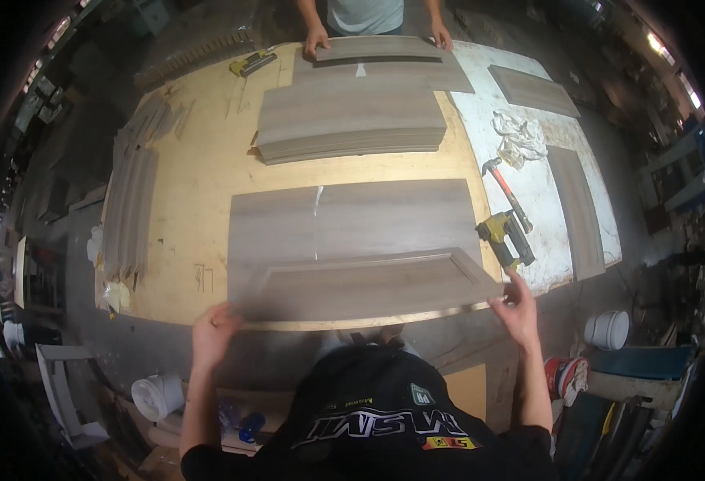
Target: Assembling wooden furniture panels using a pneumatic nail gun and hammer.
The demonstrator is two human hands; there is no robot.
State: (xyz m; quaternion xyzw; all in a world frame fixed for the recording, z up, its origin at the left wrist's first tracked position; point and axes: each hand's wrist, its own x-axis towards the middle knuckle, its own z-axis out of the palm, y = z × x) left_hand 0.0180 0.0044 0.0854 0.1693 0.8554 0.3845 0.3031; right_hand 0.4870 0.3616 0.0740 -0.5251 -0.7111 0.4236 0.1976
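A grey-brown wood-grain panel with a raised frame [368, 284] lies along the table's near edge, over the front part of a wider flat panel [352, 216] of the same colour. My left hand [218, 327] has its curled fingers at the near left end of the framed panel. At the opposite end my right hand [518, 311] pinches the near right corner between thumb and fingers. A white streak, perhaps glue, runs down the flat panel. Just beyond my right hand lie a yellow-green nail gun [506, 240] and a hammer [510, 195] with a red-and-black handle.
A stack of panels [352, 120] stands mid-table. Across from me, a person's hands [316, 40] hold another framed panel [376, 50]. Long strips [128, 208] line the left side. A second nail gun [252, 62], crumpled white plastic [519, 138] and a narrow panel [577, 212] lie farther out.
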